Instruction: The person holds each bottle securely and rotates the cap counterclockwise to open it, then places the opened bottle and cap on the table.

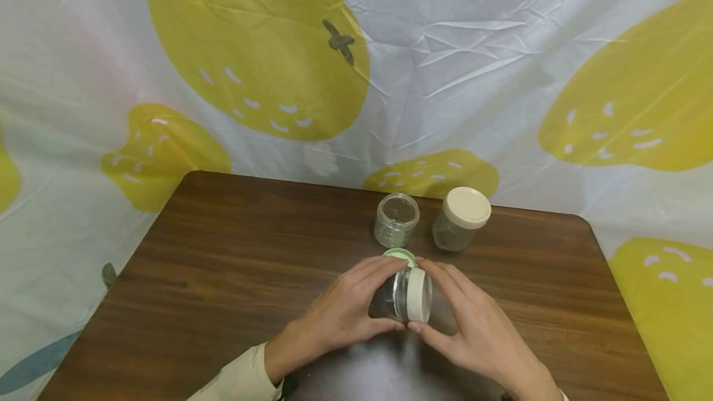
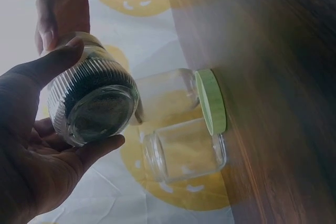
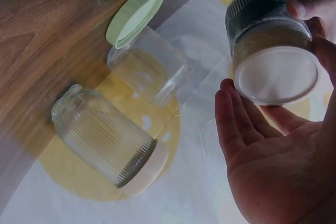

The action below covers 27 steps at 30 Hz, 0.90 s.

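Table [image 1: 223, 277]: dark wood, bearing two jars at its far edge; the held jar sits above its middle.
Left hand [image 1: 340, 317]: fingers and thumb curled round the ribbed glass body and base of the held jar.
Right hand [image 1: 473, 333]: fingers and thumb loosely cupped round the lid end, fingertips on the white lid's rim.
Capped jar [image 1: 458, 220]: stands upright at the far edge, cream lid on; contents cannot be told.
Open jar [image 1: 396, 219]: upright just left of it, no lid, looks empty.
Held jar [image 1: 409, 294]: small ribbed clear glass, lying on its side between both hands, white lid [image 3: 275, 75] on; looks empty, so probably light but hard, slick and breakable. The ribs offer the best hold.
Green lid [image 1: 400, 257]: just beyond the held jar.
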{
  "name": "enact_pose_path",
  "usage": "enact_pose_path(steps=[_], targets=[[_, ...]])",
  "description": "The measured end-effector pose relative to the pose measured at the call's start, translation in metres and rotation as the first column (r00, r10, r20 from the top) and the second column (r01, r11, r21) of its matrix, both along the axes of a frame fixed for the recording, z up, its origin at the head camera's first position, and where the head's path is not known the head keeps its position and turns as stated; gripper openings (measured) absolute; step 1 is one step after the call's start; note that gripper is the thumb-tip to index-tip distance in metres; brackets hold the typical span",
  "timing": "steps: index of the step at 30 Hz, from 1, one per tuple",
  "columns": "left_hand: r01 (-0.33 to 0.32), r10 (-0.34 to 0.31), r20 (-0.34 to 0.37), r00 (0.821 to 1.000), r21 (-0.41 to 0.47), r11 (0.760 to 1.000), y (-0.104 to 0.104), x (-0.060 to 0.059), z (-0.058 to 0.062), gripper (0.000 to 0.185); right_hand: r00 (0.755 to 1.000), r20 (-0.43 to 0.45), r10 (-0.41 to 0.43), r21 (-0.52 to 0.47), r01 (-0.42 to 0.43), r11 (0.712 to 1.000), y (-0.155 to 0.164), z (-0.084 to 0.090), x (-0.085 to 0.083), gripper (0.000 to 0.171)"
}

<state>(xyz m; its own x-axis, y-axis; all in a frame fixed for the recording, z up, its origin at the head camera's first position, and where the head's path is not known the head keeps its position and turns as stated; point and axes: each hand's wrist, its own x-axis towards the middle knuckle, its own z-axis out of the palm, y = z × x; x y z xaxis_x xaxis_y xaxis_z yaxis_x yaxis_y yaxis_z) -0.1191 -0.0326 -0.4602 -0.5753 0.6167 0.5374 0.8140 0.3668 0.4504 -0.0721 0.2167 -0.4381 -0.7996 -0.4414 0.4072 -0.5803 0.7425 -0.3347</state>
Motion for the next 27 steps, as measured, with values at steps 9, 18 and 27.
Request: enact_pose_path(steps=[9, 18, 27], targets=[[-0.059, 0.059, 0.034, 0.998, 0.003, 0.998, -0.008, -0.003, -0.002, 0.095, 0.997, 0.073, -0.031, -0.051, 0.035, 0.998, -0.001, -0.001, -0.002, 0.093], [-0.135, 0.132, 0.08, 0.988, 0.026, 0.991, -0.017, -0.007, -0.003, 0.104, 0.993, 0.1, -0.06, -0.139, 0.073, 0.988, -0.003, -0.005, -0.007, 0.09], [-0.233, 0.224, 0.157, 0.962, 0.041, 0.972, -0.029, -0.023, -0.009, 0.1, 0.987, 0.162, -0.023, -0.174, 0.051, 0.983, -0.012, -0.017, -0.009, 0.085]])
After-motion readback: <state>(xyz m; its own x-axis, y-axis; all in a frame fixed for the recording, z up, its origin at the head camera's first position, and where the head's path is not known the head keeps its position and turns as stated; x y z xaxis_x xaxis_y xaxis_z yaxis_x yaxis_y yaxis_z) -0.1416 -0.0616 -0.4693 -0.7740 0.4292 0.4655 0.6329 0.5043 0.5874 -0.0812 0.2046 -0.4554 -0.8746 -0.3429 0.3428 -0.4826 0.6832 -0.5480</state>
